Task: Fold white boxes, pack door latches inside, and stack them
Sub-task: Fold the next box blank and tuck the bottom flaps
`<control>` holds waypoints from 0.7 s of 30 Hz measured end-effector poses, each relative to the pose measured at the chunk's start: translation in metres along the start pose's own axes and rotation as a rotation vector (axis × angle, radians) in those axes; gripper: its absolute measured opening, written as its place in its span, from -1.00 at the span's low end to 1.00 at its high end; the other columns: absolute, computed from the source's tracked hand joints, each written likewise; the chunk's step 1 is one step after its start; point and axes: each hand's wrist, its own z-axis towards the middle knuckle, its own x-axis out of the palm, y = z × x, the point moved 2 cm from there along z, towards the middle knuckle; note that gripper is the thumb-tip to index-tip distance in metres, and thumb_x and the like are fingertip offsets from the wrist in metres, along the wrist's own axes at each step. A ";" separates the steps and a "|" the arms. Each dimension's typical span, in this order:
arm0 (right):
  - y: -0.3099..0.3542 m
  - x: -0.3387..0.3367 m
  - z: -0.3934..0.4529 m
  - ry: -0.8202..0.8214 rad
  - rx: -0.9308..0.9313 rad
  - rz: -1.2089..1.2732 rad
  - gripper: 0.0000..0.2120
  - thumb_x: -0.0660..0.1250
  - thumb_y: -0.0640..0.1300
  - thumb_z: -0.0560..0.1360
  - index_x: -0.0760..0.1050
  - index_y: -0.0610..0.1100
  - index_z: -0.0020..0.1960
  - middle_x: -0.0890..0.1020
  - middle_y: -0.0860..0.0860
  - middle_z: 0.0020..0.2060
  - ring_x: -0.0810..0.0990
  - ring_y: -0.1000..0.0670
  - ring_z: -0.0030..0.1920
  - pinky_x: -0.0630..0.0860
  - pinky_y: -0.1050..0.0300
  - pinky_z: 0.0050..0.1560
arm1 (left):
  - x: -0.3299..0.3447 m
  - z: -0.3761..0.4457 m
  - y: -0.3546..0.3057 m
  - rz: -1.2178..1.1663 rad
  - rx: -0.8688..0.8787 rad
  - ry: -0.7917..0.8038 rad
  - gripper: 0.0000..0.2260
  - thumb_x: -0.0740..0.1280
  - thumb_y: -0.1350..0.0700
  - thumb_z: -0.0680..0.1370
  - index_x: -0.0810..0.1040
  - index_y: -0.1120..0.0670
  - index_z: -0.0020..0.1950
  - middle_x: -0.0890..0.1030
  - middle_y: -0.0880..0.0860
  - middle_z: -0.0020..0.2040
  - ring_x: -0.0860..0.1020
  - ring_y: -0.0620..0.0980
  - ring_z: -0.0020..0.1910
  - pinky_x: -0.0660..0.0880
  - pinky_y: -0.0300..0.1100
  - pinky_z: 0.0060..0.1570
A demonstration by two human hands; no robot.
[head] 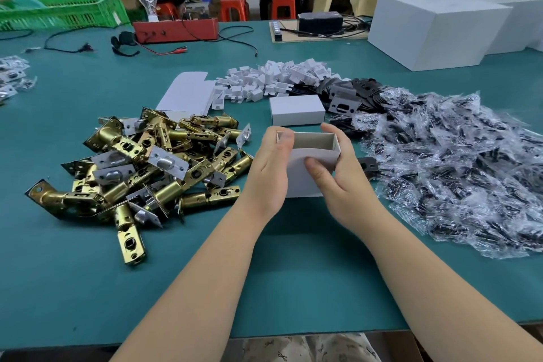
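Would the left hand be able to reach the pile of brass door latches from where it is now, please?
Probably yes. The pile of brass door latches lies just to the left of the left hand, with nothing between them. But that hand grips the open white box, which the right hand also holds, so it must let go first.

Factory packing floor: green worktable [88,288], heaped door latches [152,161], bagged hardware [455,173].

Open box [305,167] held between both hands at table [293,273] centre. Latch pile [141,164] left of it. Closed box [296,110] behind. Bagged parts [455,173] heaped right. Flat cartons [188,95] behind latches.
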 end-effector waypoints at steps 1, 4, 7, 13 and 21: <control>0.000 0.001 0.000 -0.015 -0.013 0.002 -0.66 0.22 0.08 0.49 0.21 0.23 0.22 0.53 0.18 0.10 0.50 0.22 0.12 0.41 0.28 0.12 | -0.001 0.001 0.001 -0.011 -0.012 0.001 -0.73 0.07 -0.08 0.55 0.39 0.11 -0.07 0.48 -0.11 -0.21 0.41 -0.10 -0.15 0.37 -0.10 -0.03; 0.001 0.003 0.001 -0.060 -0.040 0.016 -0.77 0.22 0.04 0.49 0.28 0.18 0.11 0.51 0.20 0.02 0.51 0.24 0.01 0.42 0.34 0.01 | -0.002 0.002 0.004 -0.021 -0.016 0.005 -0.74 0.07 -0.09 0.56 0.39 0.07 -0.07 0.47 -0.12 -0.21 0.41 -0.11 -0.14 0.35 -0.15 -0.01; -0.001 0.003 0.000 -0.100 -0.067 -0.021 -0.70 0.23 0.06 0.49 0.24 0.17 0.18 0.49 0.15 0.08 0.50 0.14 0.09 0.45 0.24 0.08 | -0.001 0.003 0.007 0.026 0.016 -0.018 -0.72 0.04 -0.11 0.56 0.44 0.02 0.03 0.53 -0.12 -0.13 0.47 -0.14 -0.08 0.40 -0.20 0.03; -0.001 -0.004 0.001 -0.260 -0.077 -0.017 -0.53 0.31 0.07 0.46 0.21 0.16 0.30 0.48 0.39 0.04 0.52 0.29 0.02 0.48 0.34 0.00 | -0.014 0.012 0.008 0.188 0.032 -0.199 -0.75 0.04 -0.05 0.58 0.49 -0.08 0.05 0.59 -0.15 -0.06 0.52 -0.15 -0.02 0.46 -0.18 0.03; -0.013 -0.015 0.007 -0.319 0.050 0.155 -0.58 0.48 -0.10 0.43 0.35 0.26 0.08 0.62 0.15 -0.04 0.62 0.12 -0.04 0.58 0.10 -0.01 | -0.049 0.015 0.011 1.269 -0.046 -0.449 -0.73 0.24 0.06 0.56 0.57 0.07 0.21 0.53 0.08 0.20 0.37 0.15 0.20 0.24 -0.02 0.19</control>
